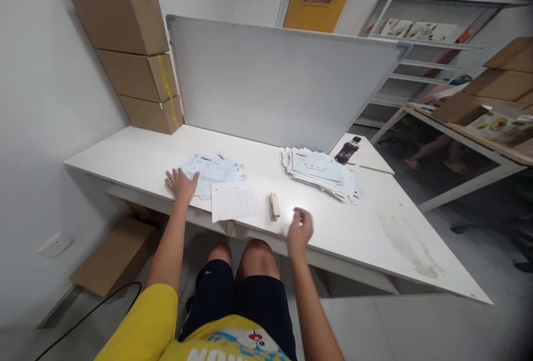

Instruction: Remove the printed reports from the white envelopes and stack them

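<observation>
My left hand (182, 184) lies with fingers spread at the left edge of a fanned pile of printed pale-blue sheets (214, 168). A single white sheet with a printed table (236, 201) overlaps the front of that pile. To its right, near the table's front edge, sits a cream stapler (274, 206). My right hand (300, 230) is raised just right of the stapler, apart from it, with fingers curled together. Something small and dark shows at its fingertips, too small to name. Farther right is a thicker, uneven stack of printed papers (318, 169).
A whiteboard (278, 83) stands across the back of the white table (358, 239). Stacked cardboard boxes (144, 80) rise at the back left. A dark drink bottle (348, 150) stands behind the paper stack. Another person's legs (437, 155) show under the right-hand table.
</observation>
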`<state>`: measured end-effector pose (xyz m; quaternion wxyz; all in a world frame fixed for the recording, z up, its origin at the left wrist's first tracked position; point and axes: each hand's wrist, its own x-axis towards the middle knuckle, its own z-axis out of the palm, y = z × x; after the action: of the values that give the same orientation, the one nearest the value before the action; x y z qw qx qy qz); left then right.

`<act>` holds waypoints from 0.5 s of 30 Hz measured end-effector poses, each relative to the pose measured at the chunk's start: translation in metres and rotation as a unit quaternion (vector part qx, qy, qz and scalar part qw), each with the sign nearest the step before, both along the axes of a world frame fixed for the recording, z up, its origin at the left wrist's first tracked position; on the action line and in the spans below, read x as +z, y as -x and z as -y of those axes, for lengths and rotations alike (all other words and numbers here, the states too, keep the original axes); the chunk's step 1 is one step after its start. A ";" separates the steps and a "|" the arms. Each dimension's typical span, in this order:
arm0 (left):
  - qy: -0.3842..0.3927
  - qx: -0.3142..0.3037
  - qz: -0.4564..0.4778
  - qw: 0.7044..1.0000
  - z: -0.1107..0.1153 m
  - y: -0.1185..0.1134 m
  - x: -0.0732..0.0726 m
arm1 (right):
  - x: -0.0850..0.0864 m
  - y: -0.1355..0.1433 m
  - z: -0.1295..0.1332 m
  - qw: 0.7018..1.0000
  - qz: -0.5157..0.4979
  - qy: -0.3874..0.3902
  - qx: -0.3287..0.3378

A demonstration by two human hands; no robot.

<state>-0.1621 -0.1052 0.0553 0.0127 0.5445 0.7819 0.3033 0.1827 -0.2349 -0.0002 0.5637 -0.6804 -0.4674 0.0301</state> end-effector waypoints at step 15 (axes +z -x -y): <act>-0.022 -0.045 0.080 0.996 -0.004 0.023 -0.023 | 0.002 0.122 0.014 0.880 0.319 0.124 0.329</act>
<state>-0.1848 -0.1008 0.0320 0.0764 0.5534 0.7462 0.3621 0.0604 -0.2486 0.0019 0.2527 -0.5246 -0.8113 0.0523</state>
